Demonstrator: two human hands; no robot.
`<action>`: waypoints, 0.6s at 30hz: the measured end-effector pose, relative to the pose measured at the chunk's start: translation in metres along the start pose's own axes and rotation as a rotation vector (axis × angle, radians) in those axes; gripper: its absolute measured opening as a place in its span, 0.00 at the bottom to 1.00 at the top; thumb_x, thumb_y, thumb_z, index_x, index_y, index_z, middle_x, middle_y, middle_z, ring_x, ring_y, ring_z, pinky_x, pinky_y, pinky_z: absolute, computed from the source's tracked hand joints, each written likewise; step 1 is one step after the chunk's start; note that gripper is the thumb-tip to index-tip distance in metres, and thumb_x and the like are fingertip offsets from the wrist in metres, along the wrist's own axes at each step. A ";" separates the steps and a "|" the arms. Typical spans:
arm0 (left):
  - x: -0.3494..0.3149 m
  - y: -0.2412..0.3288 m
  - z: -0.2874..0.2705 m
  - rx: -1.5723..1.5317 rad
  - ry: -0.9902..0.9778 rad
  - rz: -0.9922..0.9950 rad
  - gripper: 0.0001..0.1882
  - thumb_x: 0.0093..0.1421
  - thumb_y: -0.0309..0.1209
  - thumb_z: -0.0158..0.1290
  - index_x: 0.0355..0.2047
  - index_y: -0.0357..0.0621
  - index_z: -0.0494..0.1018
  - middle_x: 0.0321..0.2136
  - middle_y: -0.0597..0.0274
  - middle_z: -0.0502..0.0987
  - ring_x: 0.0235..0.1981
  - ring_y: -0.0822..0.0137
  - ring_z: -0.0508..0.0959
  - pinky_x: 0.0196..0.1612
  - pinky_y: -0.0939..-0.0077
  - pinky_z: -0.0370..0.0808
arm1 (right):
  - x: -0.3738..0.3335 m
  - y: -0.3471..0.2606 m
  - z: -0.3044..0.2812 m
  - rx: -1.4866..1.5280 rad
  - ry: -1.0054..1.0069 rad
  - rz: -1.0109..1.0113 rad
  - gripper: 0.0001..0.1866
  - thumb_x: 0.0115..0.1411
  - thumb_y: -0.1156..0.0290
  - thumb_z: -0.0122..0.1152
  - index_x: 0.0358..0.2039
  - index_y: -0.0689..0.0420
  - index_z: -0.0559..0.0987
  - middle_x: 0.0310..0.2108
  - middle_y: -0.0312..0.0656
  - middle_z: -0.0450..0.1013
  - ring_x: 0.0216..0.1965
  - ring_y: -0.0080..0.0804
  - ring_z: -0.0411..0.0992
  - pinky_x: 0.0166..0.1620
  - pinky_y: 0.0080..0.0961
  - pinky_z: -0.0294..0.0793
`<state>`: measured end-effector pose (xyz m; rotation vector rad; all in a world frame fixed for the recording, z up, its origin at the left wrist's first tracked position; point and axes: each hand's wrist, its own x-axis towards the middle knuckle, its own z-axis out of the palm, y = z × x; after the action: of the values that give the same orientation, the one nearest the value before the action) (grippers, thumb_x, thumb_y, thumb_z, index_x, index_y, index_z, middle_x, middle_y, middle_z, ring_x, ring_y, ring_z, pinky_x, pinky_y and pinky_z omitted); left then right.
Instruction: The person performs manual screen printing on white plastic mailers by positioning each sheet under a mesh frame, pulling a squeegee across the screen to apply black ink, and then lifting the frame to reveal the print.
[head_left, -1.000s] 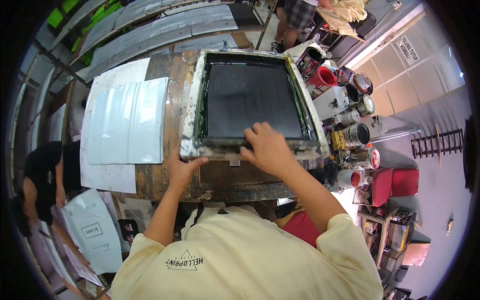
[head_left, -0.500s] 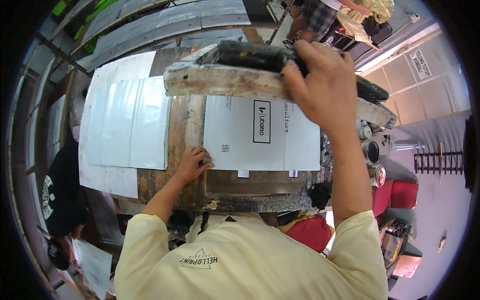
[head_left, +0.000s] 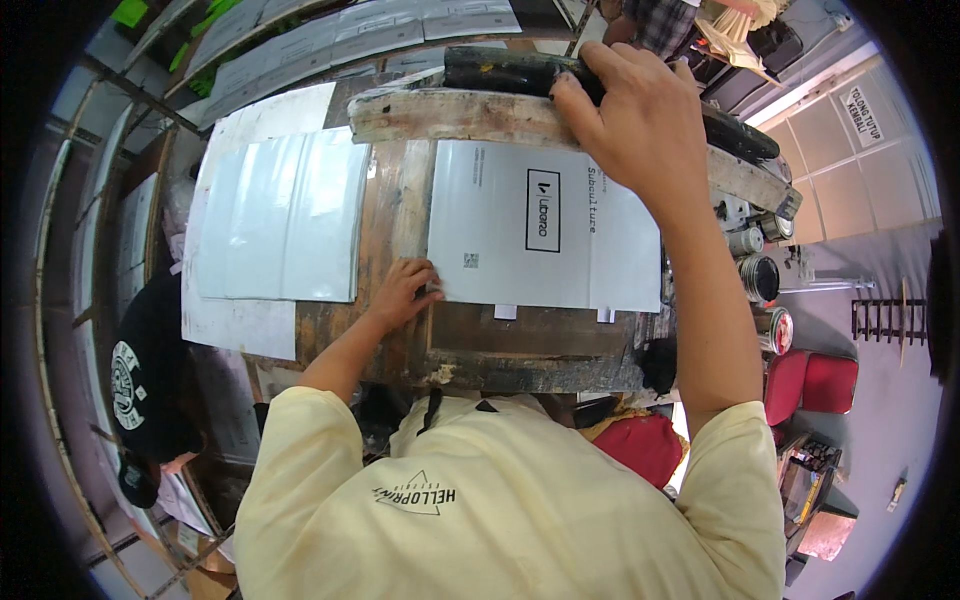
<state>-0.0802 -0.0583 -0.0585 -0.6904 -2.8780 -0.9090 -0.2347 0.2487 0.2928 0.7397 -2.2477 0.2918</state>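
Right hand (head_left: pixel 645 115): wrapped over the near rail of the wooden frame (head_left: pixel 450 115) and the black bar (head_left: pixel 500 72) along it, holding it up; fingers closed, thumb on my side. Can't see how the grip splits between rail and bar. Left hand (head_left: pixel 405 290): half curled, fingertips at the near-left corner of the printed sheet (head_left: pixel 545 230); can't tell if they pinch it or just rest.

Sheet lies flat on the table (head_left: pixel 390 350) in front of me, black print face up, frame rail covering its far edge from this view. Two pale tabs (head_left: pixel 505 311) poke out at its near edge.

To do this well, I'd hold the frame high and steady, not let it sag over the print. Treat the ink as wet: handle the sheet by corner or edge only, keep it flat, no dragging.

Outward: stack of blank sheets (head_left: pixel 285 215) left of the printed sheet, cans (head_left: pixel 758 278) to its right, rack of sheets (head_left: pixel 375 35) beyond it, co-worker in a black shirt (head_left: pixel 150 360) further left.
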 end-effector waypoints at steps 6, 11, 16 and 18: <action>0.006 -0.011 0.016 -0.051 0.083 0.031 0.10 0.63 0.38 0.64 0.37 0.46 0.81 0.45 0.62 0.80 0.47 0.52 0.76 0.53 0.57 0.73 | -0.007 -0.001 -0.005 -0.056 -0.086 0.007 0.22 0.64 0.51 0.58 0.43 0.59 0.84 0.35 0.46 0.80 0.40 0.49 0.79 0.46 0.46 0.71; 0.015 -0.011 0.014 -0.150 0.027 -0.063 0.12 0.65 0.38 0.63 0.35 0.41 0.82 0.39 0.58 0.80 0.42 0.50 0.77 0.48 0.56 0.74 | -0.011 -0.002 -0.006 -0.099 -0.122 0.009 0.24 0.64 0.50 0.58 0.44 0.58 0.85 0.35 0.47 0.80 0.40 0.48 0.80 0.47 0.46 0.71; 0.017 -0.005 0.010 -0.115 -0.016 -0.140 0.14 0.68 0.38 0.59 0.35 0.38 0.83 0.36 0.55 0.80 0.40 0.48 0.77 0.46 0.55 0.74 | -0.002 -0.020 -0.022 0.056 -0.153 0.099 0.22 0.60 0.54 0.57 0.32 0.65 0.83 0.29 0.55 0.79 0.36 0.55 0.78 0.47 0.48 0.76; 0.022 -0.002 0.005 -0.067 -0.045 -0.134 0.15 0.70 0.38 0.58 0.35 0.38 0.83 0.35 0.53 0.80 0.39 0.47 0.77 0.45 0.54 0.75 | -0.005 -0.018 -0.020 0.076 -0.086 0.053 0.21 0.59 0.56 0.57 0.32 0.66 0.82 0.29 0.57 0.78 0.36 0.57 0.78 0.46 0.49 0.76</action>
<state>-0.1002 -0.0483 -0.0602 -0.5354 -2.9767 -1.0219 -0.2097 0.2442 0.3027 0.7457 -2.3515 0.3800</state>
